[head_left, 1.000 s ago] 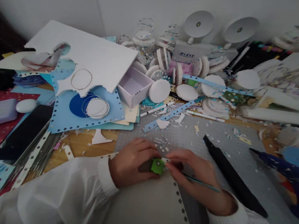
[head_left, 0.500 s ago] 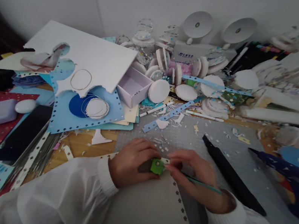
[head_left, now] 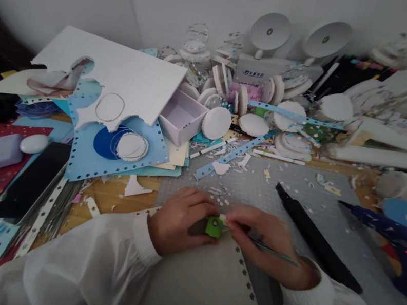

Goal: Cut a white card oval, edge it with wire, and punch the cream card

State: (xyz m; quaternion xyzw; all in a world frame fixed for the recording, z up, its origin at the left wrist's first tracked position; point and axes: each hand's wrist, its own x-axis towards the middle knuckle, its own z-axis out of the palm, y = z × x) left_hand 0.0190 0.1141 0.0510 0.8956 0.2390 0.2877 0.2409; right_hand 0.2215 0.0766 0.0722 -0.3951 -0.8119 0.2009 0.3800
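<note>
My left hand [head_left: 184, 222] is closed round a small green punch [head_left: 213, 226] at the top edge of a cream paper sheet [head_left: 201, 282]. Star-shaped holes run along the sheet's right and lower edges. Just to the right, my right hand [head_left: 264, 241] pinches a thin, teal-toned tool [head_left: 275, 251], whose tip lies close to the punch. The paper's edge by the punch is partly hidden by my fingers.
Right of my hands, a black pen-like tool [head_left: 318, 237] and a dark blue glue gun [head_left: 389, 230] lie on the grey mat [head_left: 261, 183]. White discs [head_left: 216, 123] and a lilac box [head_left: 182, 118] stand behind. A phone [head_left: 32, 181] lies left.
The fingers of my right hand have shifted slightly, and the thin tool has tilted a little lower at its right end. My left hand and the green punch have barely moved.
</note>
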